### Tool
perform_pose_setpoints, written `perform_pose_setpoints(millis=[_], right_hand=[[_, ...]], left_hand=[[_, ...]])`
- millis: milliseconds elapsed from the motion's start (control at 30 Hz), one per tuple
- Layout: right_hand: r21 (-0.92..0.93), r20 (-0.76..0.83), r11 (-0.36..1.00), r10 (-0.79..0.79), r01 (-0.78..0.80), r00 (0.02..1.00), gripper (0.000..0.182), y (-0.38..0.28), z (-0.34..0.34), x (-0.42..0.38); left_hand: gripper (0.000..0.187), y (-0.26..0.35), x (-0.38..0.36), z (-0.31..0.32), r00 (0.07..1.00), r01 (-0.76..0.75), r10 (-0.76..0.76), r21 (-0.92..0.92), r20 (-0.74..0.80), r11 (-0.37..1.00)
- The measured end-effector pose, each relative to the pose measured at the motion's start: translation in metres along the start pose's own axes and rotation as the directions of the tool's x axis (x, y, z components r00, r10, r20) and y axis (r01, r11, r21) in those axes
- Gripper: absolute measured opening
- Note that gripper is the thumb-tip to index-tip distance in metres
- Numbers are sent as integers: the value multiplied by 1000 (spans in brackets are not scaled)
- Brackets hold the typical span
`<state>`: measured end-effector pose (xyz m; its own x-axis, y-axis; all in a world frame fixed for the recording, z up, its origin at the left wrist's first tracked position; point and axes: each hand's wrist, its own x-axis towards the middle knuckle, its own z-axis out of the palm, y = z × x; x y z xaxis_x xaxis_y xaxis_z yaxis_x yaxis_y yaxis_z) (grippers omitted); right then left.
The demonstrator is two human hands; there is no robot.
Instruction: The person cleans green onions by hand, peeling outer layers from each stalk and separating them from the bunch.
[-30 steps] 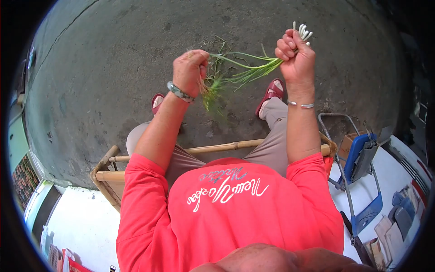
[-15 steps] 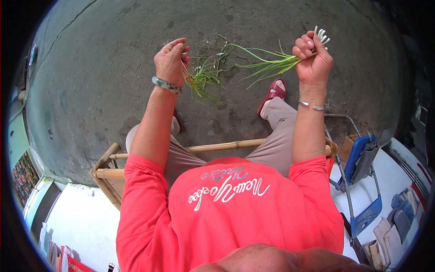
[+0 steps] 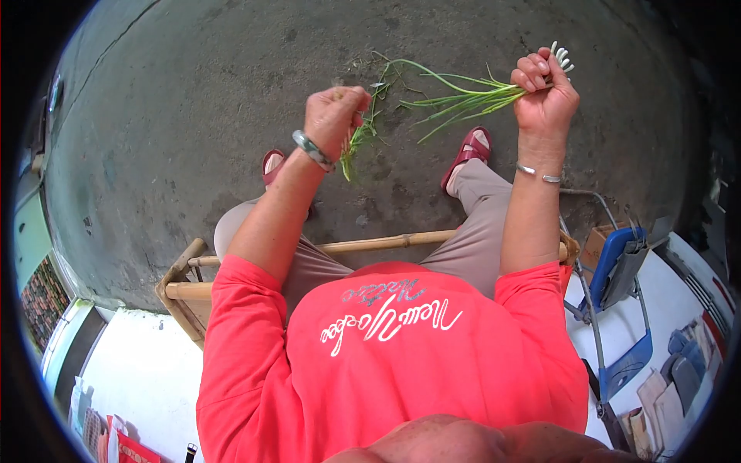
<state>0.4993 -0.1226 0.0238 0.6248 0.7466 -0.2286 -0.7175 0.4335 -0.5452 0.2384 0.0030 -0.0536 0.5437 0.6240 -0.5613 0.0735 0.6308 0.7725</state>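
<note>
My right hand (image 3: 544,91) is closed around a bunch of spring onions (image 3: 478,100). Their white ends stick out above the fist, and the long green leaves trail to the left. My left hand (image 3: 336,116), a jade-like bangle on its wrist, is closed in the air left of the bunch. Thin stalks with limp green leaves (image 3: 349,158) hang out of it below the palm. The fingertips are partly turned away and slightly blurred. Loose green scraps (image 3: 374,116) lie on the floor behind and beside the left hand.
I sit on a bamboo seat (image 3: 386,241) with red sandals (image 3: 472,147) on the grey concrete floor (image 3: 193,116). A blue folding chair (image 3: 606,266) stands to my right, near a cardboard box (image 3: 594,247). Stacked items fill the lower right.
My left hand has moved right, towards the bunch, with the stalks still hanging from it. My right hand has shifted slightly to the right with the spring onions.
</note>
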Motion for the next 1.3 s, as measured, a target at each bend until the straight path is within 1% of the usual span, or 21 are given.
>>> perform_pose_setpoints(millis=[67, 100, 200, 233, 267, 333, 367, 433, 467, 533, 567, 633, 667, 733, 867, 967, 1100, 1133, 1200, 1267, 1300], right_hand=[[13, -5, 1000, -8, 9, 1000, 14, -3, 0, 1], [46, -7, 999, -20, 20, 1000, 13, -5, 0, 0], [88, -20, 996, -28, 29, 999, 13, -9, -1, 1], [98, -30, 995, -24, 27, 999, 15, -10, -1, 1], [98, -30, 995, -25, 28, 999, 15, -11, -1, 0], [177, -16, 984, 18, -15, 1000, 14, -12, 0, 0], [178, -14, 984, 18, -16, 1000, 14, -13, 0, 0], [277, 16, 958, 72, -74, 997, 13, -13, -2, 1], [276, 18, 958, 73, -75, 997, 13, -13, -2, 1], [329, 30, 939, 95, -100, 995, 12, -13, -3, 1], [329, 31, 939, 95, -100, 995, 12, -12, -3, 1], [389, 36, 910, 139, -142, 990, 12, -9, -2, 2], [388, 36, 911, 138, -141, 990, 12, -8, -1, 1], [391, -11, 912, 138, -122, 990, 11, -8, 3, 0], [333, 16, 938, 96, -96, 995, 11, -21, -11, 3], [243, -55, 970, 9, 4, 998, 12, -31, -17, 1], [205, -94, 977, -48, 66, 994, 14, -42, -19, -1], [205, -94, 976, -49, 67, 994, 14, -43, -19, -2], [213, -102, 973, -67, 88, 993, 14, -45, -19, -3], [202, -86, 976, -68, 84, 994, 14, -45, -19, -3], [191, -71, 978, -68, 81, 995, 14, -45, -18, -3]], left_hand=[[14, -9, -4, 4, 994, -3, -30, 306, 105, 952], [14, -2, -12, 12, 985, 59, -117, 398, 125, 916], [15, -19, -15, 18, 982, 37, -111, 424, 151, 905], [22, -23, -13, 17, 980, 50, -133, 458, 150, 887], [22, -27, -12, 17, 979, 50, -133, 459, 151, 887], [34, -30, -12, 19, 976, 35, -140, 513, 169, 858], [34, -33, -10, 19, 976, 34, -138, 513, 167, 858], [45, -37, -8, 21, 963, -128, -53, 619, 265, 775], [45, -39, -8, 22, 963, -128, -52, 618, 264, 775], [51, -39, -12, 29, 947, -175, 1, 513, 321, 840], [51, -38, -14, 33, 947, -175, 2, 513, 320, 840], [39, -28, -20, 41, 920, -41, -162, 500, 356, 865], [39, -31, -19, 41, 920, -42, -162, 500, 357, 865], [20, -36, -14, 40, 837, 4, -290, 525, 464, 851], [12, -31, -8, 25, 839, -59, -272, 575, 472, 816], [15, -11, -10, 18, 862, -16, -291, 596, 415, 803], [19, 1, -4, 0, 878, -18, -287, 627, 383, 779], [19, 2, -1, -4, 878, -20, -287, 628, 383, 778], [21, 6, 1, -8, 909, -24, -270, 687, 318, 727], [22, 9, 0, -8, 918, -33, -257, 703, 303, 710], [20, 5, 4, -10, 946, -32, -200, 689, 254, 724]])
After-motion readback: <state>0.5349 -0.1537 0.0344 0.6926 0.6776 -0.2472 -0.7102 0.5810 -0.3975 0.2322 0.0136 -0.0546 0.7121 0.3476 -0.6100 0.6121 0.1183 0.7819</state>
